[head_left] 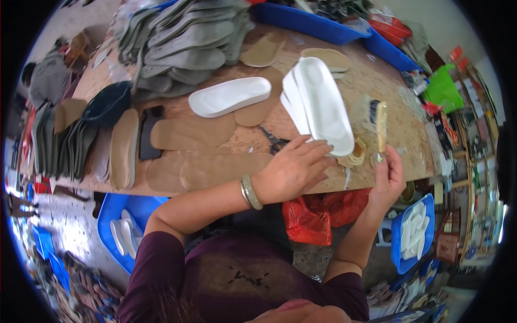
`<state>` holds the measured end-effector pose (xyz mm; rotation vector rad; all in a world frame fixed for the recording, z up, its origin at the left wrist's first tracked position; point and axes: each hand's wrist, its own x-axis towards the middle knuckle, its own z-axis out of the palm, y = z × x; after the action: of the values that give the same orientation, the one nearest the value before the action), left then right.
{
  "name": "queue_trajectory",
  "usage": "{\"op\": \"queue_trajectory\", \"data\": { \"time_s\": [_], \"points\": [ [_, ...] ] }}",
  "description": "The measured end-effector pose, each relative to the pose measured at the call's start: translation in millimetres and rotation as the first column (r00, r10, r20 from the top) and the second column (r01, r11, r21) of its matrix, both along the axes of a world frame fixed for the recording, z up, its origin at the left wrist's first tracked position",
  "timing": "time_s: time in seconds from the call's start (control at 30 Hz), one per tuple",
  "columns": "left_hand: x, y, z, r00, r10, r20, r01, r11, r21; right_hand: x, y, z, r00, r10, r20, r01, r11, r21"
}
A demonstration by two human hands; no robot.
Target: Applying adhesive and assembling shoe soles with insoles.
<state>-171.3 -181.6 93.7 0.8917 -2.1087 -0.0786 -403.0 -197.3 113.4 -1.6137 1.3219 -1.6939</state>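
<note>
My left hand point(296, 167), a bangle on its wrist, has its fingers on the near end of a white shoe sole point(326, 105). That sole lies tilted over other white soles point(293, 102). In my right hand point(390, 175), the fingers pinch the lower end of a brush point(381, 126) with a pale handle, held upright; its dark bristles are partly hidden. Between the hands stands a small glue-crusted pot point(355, 155). A single white sole point(230, 97) rests on tan insoles point(196, 132) to the left. Dark scissors point(273, 141) lie beyond my left hand.
Grey soles point(186, 46) are piled at the far left of the wooden table point(401, 129). A phone point(151, 132) and a dark bowl point(107, 103) lie left. Blue trays point(309, 24) line the back. Below the edge are a red bag point(307, 220) and blue bins point(110, 207).
</note>
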Motion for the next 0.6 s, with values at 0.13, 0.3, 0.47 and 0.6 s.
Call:
{"op": "queue_trajectory", "data": {
  "time_s": [0.13,0.3,0.47,0.6],
  "points": [
    [16.8,18.6,-9.5,0.997,-0.069,-0.033,0.071,0.996,0.055,-9.8,2.6,-10.0,0.997,0.003,0.071,-0.003,1.0,0.004],
    [55.5,38.7,-22.7,0.996,0.083,0.043,-0.088,0.988,0.127,9.7,-3.8,-12.7,0.981,0.087,0.174,-0.096,0.994,0.043],
    [51.0,41.2,-9.5,0.99,0.127,0.059,-0.13,0.99,0.054,20.2,-21.1,-9.2,0.989,0.133,0.06,-0.132,0.991,-0.02],
    [51.7,53.1,-9.9,0.996,0.044,-0.074,-0.041,0.999,0.033,26.4,-15.2,-0.4,0.995,-0.014,0.103,0.016,1.0,-0.014]
  ]
}}
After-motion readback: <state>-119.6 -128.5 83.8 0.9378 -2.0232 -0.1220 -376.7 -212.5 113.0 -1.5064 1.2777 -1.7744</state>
